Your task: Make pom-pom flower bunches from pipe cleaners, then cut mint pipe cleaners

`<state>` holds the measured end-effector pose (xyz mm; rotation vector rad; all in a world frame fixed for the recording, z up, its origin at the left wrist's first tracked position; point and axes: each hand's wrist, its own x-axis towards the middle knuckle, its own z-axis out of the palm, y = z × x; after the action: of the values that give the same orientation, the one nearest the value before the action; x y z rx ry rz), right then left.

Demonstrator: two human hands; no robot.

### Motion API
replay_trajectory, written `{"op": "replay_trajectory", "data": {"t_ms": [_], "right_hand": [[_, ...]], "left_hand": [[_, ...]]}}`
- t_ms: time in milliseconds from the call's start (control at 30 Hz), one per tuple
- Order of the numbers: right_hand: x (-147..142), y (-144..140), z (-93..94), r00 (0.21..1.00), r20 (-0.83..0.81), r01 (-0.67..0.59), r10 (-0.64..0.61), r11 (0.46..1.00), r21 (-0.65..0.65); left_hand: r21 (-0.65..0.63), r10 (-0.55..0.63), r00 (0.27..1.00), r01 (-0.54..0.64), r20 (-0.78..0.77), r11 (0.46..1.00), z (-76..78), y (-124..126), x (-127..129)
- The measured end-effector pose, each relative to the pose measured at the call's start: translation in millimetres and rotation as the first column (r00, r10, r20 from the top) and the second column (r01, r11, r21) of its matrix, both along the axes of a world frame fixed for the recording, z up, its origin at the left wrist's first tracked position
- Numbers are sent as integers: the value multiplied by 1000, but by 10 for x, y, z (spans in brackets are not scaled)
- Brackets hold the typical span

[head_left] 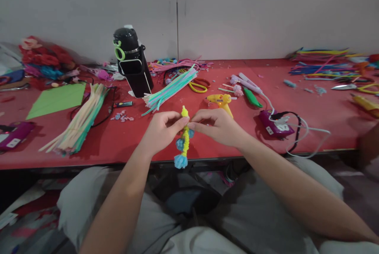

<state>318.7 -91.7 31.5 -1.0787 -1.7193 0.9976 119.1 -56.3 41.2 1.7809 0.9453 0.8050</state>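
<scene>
Both hands meet over the near edge of the red table (207,143). My left hand (161,129) and my right hand (217,125) pinch a small yellow pipe-cleaner stem (185,139) between their fingertips. The stem stands upright, its yellow tip poking above the fingers. Blue fuzzy pom-pom flowers (180,160) are fixed along its lower part and hang below the table edge. A yellow glue gun (220,100) lies just behind my right hand.
A black bottle in a black sleeve (133,62) stands at the back. Bundles of pipe cleaners (78,121) (170,90) lie left and centre. Yellow-handled scissors (199,85), a purple power strip (275,124) with white cable, green paper (57,99) and more pipe cleaners (322,64) at the right.
</scene>
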Motion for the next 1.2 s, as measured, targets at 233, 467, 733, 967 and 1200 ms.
{"op": "replay_trajectory", "data": {"t_ms": [233, 467, 733, 967, 1200], "right_hand": [[74, 86, -57, 989, -126, -99, 71, 966, -237], [46, 132, -123, 985, -170, -72, 23, 954, -290], [49, 77, -57, 991, 46, 126, -123, 991, -55], [9, 6, 1, 957, 196, 204, -214, 976, 74], [85, 132, -4, 987, -69, 130, -144, 976, -176]], "left_hand": [[-123, -58, 992, 71, 113, 990, -5, -3, 42], [-136, -65, 988, 85, 141, 987, -41, -2, 22], [-167, -112, 982, 137, 149, 976, -56, 17, 4], [-189, -125, 985, 146, 120, 971, -52, 9, 14], [-236, -23, 958, 94, 286, 967, -94, -5, 43]]}}
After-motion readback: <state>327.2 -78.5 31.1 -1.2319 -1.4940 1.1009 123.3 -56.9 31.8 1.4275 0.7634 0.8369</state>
